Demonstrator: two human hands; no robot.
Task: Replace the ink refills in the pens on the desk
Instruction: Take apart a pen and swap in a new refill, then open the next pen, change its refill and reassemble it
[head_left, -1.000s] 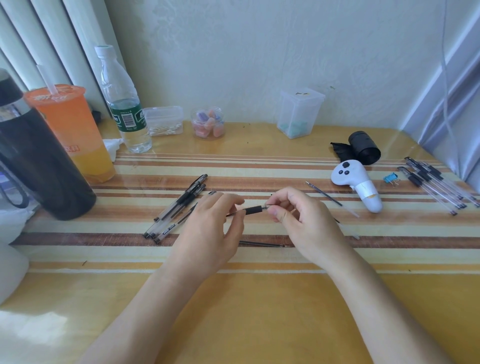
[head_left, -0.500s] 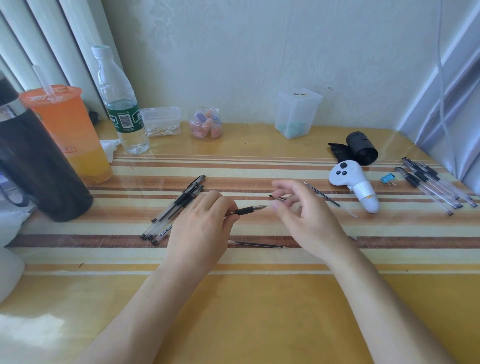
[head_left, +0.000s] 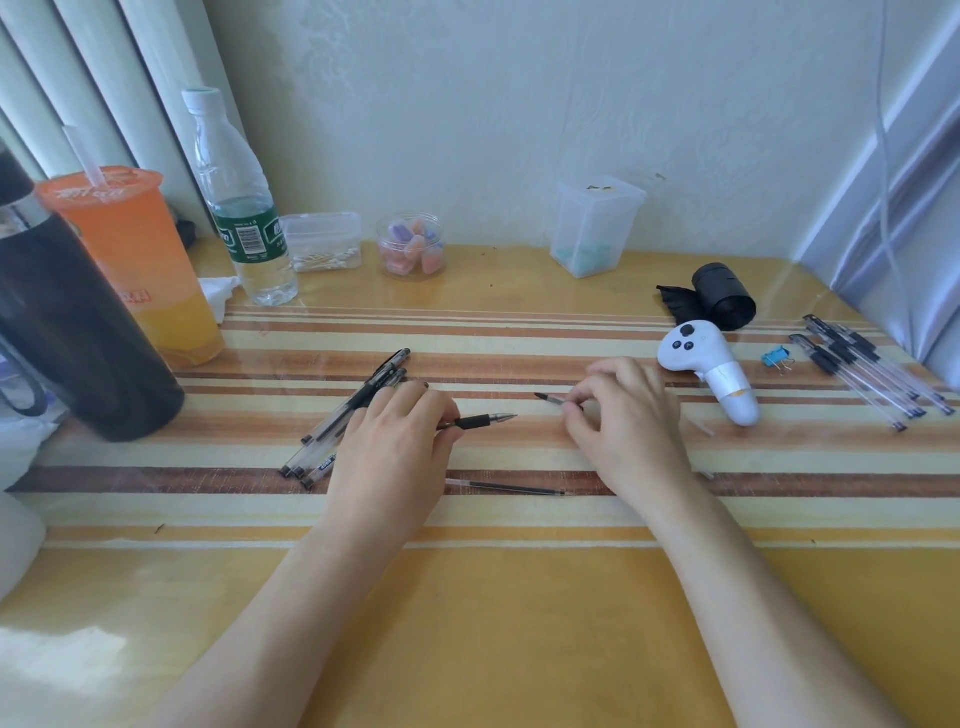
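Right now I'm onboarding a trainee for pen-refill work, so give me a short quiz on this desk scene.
1. True or false: the left hand holds the metal-tipped black pen.
2. The right hand pinches: A) thin dark ink refill, B) eraser, C) coin?
3. What colour is the stripe under the loose thin black refill?
Key: 1 true; 2 A; 3 dark brown.

Pale textured wall (head_left: 519, 104) behind a glossy yellow striped desk (head_left: 493, 623).
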